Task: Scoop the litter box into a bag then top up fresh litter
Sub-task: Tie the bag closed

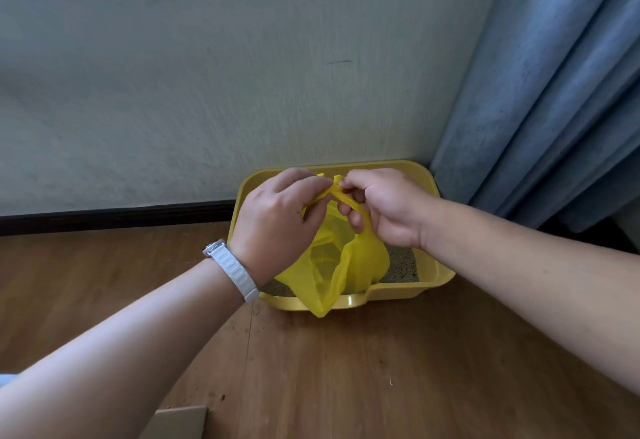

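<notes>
Two hands hold one thin yellow plastic bag (332,265) up in the air by its handles. The left hand (277,220) pinches one handle strip between thumb and fingers. The right hand (384,210) has its fingers curled round the other strip. The strips meet between the hands, so the person may be pulling the bag open or tying it; I cannot tell which.

The bag hangs right over the yellow plastic litter box (433,276), and its bottom tip dips past the box's front rim at 6 o'clock. The box sits on the brown wooden floor (381,369), against the pale wall (207,92). Grey litter (401,265) shows inside the box at 3 o'clock from the bag. A blue curtain (554,92) hangs at 2 o'clock from the box. A white watch band (232,269) is on the left wrist. A bit of brown cardboard (176,421) lies at 7 o'clock in the view.

The bag looks very light, soft and floppy, and I think it has little or nothing in it. It is likely slippery, may fold shut by itself, and could tear under a heavy load. The handles are the best place to hold it. For scooping, one hand should probably keep the mouth wide.
</notes>
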The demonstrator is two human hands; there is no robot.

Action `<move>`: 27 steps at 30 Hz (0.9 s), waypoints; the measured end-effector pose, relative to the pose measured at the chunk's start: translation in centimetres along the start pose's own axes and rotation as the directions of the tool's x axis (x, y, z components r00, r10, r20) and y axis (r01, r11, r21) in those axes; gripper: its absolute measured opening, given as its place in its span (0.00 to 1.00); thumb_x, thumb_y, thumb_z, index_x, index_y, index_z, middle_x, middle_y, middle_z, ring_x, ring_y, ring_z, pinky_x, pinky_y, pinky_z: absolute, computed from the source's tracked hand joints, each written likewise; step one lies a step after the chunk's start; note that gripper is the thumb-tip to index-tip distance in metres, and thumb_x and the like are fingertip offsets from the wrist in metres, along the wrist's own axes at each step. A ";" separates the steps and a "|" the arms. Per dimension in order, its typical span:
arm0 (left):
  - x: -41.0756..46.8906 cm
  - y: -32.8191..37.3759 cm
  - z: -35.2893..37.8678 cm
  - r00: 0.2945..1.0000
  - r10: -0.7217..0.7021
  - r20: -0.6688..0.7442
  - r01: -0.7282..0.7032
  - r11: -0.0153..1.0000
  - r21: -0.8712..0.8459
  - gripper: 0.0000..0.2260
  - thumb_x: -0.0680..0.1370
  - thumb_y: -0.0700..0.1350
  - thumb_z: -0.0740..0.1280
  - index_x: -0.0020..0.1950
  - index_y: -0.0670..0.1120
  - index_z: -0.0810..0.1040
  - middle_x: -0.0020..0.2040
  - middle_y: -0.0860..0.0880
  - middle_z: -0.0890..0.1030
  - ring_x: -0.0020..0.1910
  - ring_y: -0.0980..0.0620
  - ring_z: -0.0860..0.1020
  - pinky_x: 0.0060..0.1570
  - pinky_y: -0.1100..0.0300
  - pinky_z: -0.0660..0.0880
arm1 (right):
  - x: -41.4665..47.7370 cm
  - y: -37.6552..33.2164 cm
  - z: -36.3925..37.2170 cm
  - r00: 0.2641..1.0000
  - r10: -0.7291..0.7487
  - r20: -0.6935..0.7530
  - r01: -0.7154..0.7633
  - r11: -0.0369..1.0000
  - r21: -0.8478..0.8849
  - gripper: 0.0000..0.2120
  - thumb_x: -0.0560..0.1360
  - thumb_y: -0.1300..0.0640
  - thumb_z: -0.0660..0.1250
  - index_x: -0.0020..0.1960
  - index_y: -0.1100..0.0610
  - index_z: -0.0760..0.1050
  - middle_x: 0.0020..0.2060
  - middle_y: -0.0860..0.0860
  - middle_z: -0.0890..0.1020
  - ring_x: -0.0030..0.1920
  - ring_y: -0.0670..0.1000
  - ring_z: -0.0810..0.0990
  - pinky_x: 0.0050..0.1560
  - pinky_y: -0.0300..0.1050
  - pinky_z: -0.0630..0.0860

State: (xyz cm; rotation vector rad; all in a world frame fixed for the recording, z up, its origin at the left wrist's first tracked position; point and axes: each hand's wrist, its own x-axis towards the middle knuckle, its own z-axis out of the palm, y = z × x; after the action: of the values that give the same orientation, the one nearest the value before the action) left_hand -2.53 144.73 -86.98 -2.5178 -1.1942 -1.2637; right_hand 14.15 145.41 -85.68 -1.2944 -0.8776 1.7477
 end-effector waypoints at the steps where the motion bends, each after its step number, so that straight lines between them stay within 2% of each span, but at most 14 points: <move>1: -0.1 -0.1 0.0 0.999 0.034 0.003 -0.034 0.999 0.022 0.05 0.74 0.40 0.73 0.49 0.42 0.85 0.45 0.47 0.84 0.41 0.48 0.82 0.41 0.56 0.77 | 0.0 0.1 0.0 0.999 0.040 0.016 -0.039 0.998 -0.053 0.11 0.79 0.63 0.59 0.38 0.60 0.73 0.25 0.54 0.73 0.22 0.49 0.67 0.21 0.37 0.64; 3: -0.3 0.0 0.1 0.998 0.058 0.022 -0.058 0.998 0.013 0.06 0.73 0.39 0.73 0.49 0.42 0.85 0.45 0.46 0.83 0.42 0.48 0.81 0.42 0.57 0.77 | 0.0 0.3 -0.2 0.988 0.124 0.088 -0.106 0.977 -0.185 0.13 0.78 0.63 0.59 0.36 0.58 0.73 0.25 0.52 0.72 0.20 0.46 0.65 0.22 0.37 0.60; 7: -0.3 0.3 -0.1 0.990 -0.003 0.142 0.025 0.988 -0.151 0.08 0.73 0.41 0.73 0.52 0.44 0.85 0.48 0.48 0.83 0.46 0.55 0.78 0.48 0.72 0.72 | 0.2 0.2 -1.5 0.950 0.227 0.216 -0.164 0.947 -0.275 0.13 0.77 0.67 0.54 0.39 0.56 0.71 0.26 0.50 0.70 0.18 0.43 0.60 0.23 0.35 0.56; 10: -0.2 0.5 -0.1 0.968 0.001 0.250 0.062 0.968 -0.244 0.12 0.73 0.44 0.74 0.56 0.45 0.84 0.51 0.50 0.83 0.48 0.57 0.79 0.50 0.72 0.73 | 0.3 -0.1 -2.4 0.927 0.247 0.283 -0.140 0.927 -0.348 0.15 0.75 0.70 0.50 0.39 0.56 0.70 0.27 0.50 0.71 0.18 0.43 0.60 0.24 0.36 0.56; 12: -0.1 0.9 0.0 0.962 -0.014 0.273 0.091 0.959 -0.269 0.12 0.73 0.46 0.74 0.55 0.45 0.84 0.50 0.51 0.83 0.48 0.58 0.79 0.50 0.70 0.74 | 0.1 -0.3 -2.8 0.911 0.244 0.331 -0.118 0.926 -0.358 0.15 0.75 0.71 0.51 0.39 0.57 0.72 0.28 0.51 0.73 0.19 0.44 0.64 0.23 0.36 0.60; 15: 0.1 1.1 -0.1 0.965 -0.090 0.248 0.153 0.956 -0.250 0.09 0.72 0.45 0.76 0.50 0.45 0.86 0.45 0.55 0.81 0.44 0.63 0.77 0.47 0.76 0.70 | -0.2 -0.7 -3.0 0.892 0.240 0.383 -0.125 0.945 -0.302 0.13 0.76 0.70 0.54 0.43 0.60 0.76 0.33 0.54 0.77 0.25 0.47 0.72 0.26 0.36 0.69; 18: 0.2 1.2 -0.2 0.940 -0.231 0.249 0.294 0.922 -0.252 0.05 0.71 0.44 0.77 0.45 0.48 0.86 0.41 0.59 0.81 0.41 0.67 0.76 0.43 0.76 0.70 | -0.4 -0.7 -3.0 0.889 0.189 0.416 -0.085 0.963 -0.257 0.15 0.77 0.71 0.52 0.45 0.63 0.77 0.38 0.57 0.80 0.32 0.50 0.76 0.33 0.39 0.75; 20: 0.4 1.5 -0.2 0.867 -0.408 0.287 0.484 0.828 -0.283 0.05 0.71 0.44 0.77 0.42 0.53 0.85 0.39 0.60 0.82 0.40 0.64 0.79 0.42 0.71 0.73 | -0.6 -0.6 -2.8 0.902 0.133 0.411 -0.034 0.971 -0.238 0.16 0.77 0.70 0.51 0.47 0.64 0.78 0.38 0.57 0.81 0.35 0.51 0.78 0.38 0.40 0.77; 23: 1.2 2.0 -0.3 0.680 -0.627 0.380 0.730 0.533 -0.427 0.05 0.71 0.42 0.77 0.40 0.52 0.85 0.37 0.53 0.85 0.39 0.57 0.82 0.41 0.64 0.78 | -0.6 -0.1 -2.3 0.954 -0.039 0.296 0.108 0.969 -0.220 0.12 0.78 0.69 0.55 0.49 0.64 0.78 0.39 0.58 0.81 0.38 0.51 0.79 0.42 0.43 0.78; 24: 1.4 2.0 -0.4 0.629 -0.661 0.409 0.766 0.436 -0.472 0.05 0.71 0.40 0.77 0.40 0.50 0.85 0.37 0.51 0.85 0.39 0.56 0.82 0.42 0.62 0.79 | -0.7 0.3 -2.3 0.959 -0.156 0.238 0.225 0.928 -0.297 0.10 0.77 0.69 0.58 0.49 0.62 0.78 0.40 0.56 0.81 0.40 0.49 0.79 0.42 0.43 0.77; 25: 1.6 2.0 -0.4 0.580 -0.686 0.440 0.791 0.343 -0.507 0.04 0.71 0.39 0.77 0.40 0.48 0.85 0.37 0.49 0.85 0.39 0.53 0.82 0.44 0.58 0.80 | -0.8 0.5 -2.4 0.928 -0.322 0.188 0.373 0.811 -0.450 0.08 0.76 0.68 0.62 0.50 0.60 0.78 0.41 0.53 0.80 0.41 0.48 0.78 0.42 0.43 0.76; 26: 1.7 1.9 -0.4 0.534 -0.702 0.471 0.806 0.254 -0.535 0.03 0.70 0.38 0.76 0.40 0.46 0.85 0.38 0.47 0.85 0.39 0.51 0.83 0.46 0.54 0.81 | -1.0 0.7 -2.6 0.839 -0.510 0.186 0.504 0.604 -0.617 0.07 0.74 0.66 0.65 0.50 0.59 0.77 0.42 0.50 0.79 0.41 0.46 0.77 0.43 0.42 0.75; 27: 1.7 1.8 -0.4 0.490 -0.714 0.500 0.816 0.174 -0.551 0.03 0.70 0.38 0.76 0.41 0.45 0.86 0.38 0.45 0.85 0.40 0.48 0.82 0.48 0.49 0.80 | -1.1 0.9 -2.8 0.719 -0.646 0.257 0.588 0.369 -0.719 0.07 0.72 0.64 0.67 0.50 0.59 0.76 0.42 0.48 0.77 0.42 0.46 0.76 0.44 0.42 0.75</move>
State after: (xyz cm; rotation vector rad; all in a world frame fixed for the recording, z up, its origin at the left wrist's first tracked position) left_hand -1.00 144.37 -85.01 -2.3883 -2.7467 -2.2149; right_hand 16.92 144.25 -86.70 -1.2236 -1.9196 0.6678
